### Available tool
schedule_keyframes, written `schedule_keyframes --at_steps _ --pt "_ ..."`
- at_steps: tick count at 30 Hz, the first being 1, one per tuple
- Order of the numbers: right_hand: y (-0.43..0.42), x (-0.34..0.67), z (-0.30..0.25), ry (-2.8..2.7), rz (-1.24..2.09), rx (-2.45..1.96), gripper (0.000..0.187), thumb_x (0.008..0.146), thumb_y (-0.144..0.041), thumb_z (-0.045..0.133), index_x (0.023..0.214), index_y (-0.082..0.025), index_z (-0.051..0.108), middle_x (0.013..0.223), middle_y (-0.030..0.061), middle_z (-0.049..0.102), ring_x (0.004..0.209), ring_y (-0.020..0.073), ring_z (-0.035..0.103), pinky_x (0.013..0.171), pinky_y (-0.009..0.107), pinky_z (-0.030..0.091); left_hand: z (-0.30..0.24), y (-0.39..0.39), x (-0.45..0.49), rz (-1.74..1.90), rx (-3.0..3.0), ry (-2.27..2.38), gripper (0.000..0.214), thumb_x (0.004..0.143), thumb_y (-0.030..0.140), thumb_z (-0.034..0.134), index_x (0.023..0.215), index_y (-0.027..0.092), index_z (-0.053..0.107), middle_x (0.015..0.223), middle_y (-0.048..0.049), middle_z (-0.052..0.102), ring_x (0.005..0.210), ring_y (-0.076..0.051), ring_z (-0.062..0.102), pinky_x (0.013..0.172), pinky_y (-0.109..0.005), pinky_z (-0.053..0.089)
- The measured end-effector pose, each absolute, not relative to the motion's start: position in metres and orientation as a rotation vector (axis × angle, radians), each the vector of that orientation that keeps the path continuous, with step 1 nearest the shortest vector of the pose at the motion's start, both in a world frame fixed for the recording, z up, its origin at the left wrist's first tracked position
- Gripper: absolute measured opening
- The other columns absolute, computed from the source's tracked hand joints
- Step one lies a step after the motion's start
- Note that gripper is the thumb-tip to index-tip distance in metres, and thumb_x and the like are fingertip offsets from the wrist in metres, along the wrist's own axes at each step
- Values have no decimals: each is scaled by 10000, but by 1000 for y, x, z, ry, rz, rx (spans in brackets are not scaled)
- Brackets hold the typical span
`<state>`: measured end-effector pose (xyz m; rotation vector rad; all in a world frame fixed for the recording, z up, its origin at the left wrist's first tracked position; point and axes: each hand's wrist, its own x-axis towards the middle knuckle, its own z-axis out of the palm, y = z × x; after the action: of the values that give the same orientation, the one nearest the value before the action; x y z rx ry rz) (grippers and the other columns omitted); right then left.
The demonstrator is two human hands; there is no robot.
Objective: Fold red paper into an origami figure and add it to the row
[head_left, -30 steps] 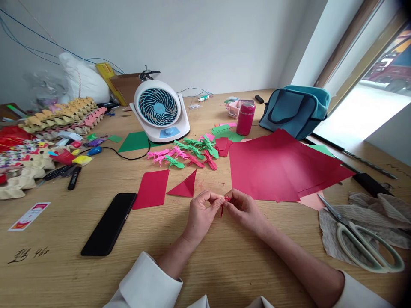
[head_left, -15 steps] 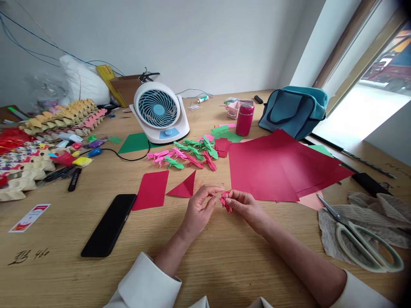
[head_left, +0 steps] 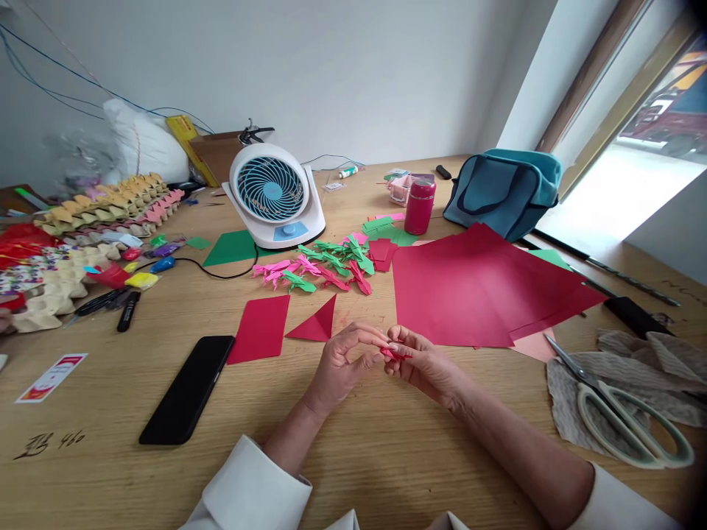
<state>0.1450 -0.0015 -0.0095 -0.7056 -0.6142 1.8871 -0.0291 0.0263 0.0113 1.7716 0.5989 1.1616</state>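
Above the front middle of the wooden table, a small folded piece of red paper [head_left: 393, 354] is between my hands. My right hand [head_left: 428, 368] pinches it between thumb and fingers. From the other side, the thumb and fingertips of my left hand [head_left: 341, 364] close on its left end. Part of the paper is hidden by the fingers. Just beyond my left hand lie a red paper triangle [head_left: 317, 322] and a red paper rectangle [head_left: 259, 329]. Farther back is a pile of green, pink and red folded paper figures [head_left: 331, 261].
A black phone [head_left: 188, 390] lies left of my arms. Large red sheets [head_left: 458, 287] spread to the right, near scissors [head_left: 624, 412] on a cloth. Behind stand a fan [head_left: 273, 193], a red flask [head_left: 420, 207] and a blue bag [head_left: 497, 193]. Egg trays [head_left: 60, 294] are at left.
The folded red paper has turned from upright to nearly flat. My left fingers have come onto it, and my right fingers have shifted their hold. A skin-coloured shape now shows at the far left edge.
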Motion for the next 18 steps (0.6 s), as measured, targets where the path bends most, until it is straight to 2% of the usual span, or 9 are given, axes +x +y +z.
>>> schedule_keyframes --at_steps 4,7,12,15,18 --pt "-5 143 -10 -618 1966 -715 408 654 -317 888 850 -213 546 706 -33 631 603 84 549 599 210 433 10 26 -29 1170 1780 655 42 849 223 711 876 202 736 911 -59 709 917 -182 664 861 -307 514" --pt "-5 145 -10 -734 1939 -770 426 647 -388 882 868 -216 561 740 -18 638 642 108 572 627 237 455 8 25 -28 1126 1699 720 99 841 280 717 837 183 736 865 -62 709 834 -173 665 785 -283 516" --pt "0 154 -3 -919 1611 -962 362 737 -475 791 900 -213 602 855 13 654 756 140 599 732 286 495 7 26 -24 1025 1385 906 203 804 348 732 758 152 715 725 -24 696 689 -139 624 697 -246 490" --pt "1 158 1 -1110 1356 -1002 296 824 -464 717 960 -216 628 932 31 650 849 155 600 813 305 496 6 26 -23 1021 1282 969 225 780 358 744 731 141 709 699 -12 699 670 -127 613 698 -236 479" --pt "-1 157 0 -1263 1252 -965 272 871 -445 671 1013 -218 627 984 47 627 888 172 603 826 328 514 4 26 -22 986 1250 980 235 757 363 760 729 133 723 707 -21 717 672 -126 621 690 -231 480"
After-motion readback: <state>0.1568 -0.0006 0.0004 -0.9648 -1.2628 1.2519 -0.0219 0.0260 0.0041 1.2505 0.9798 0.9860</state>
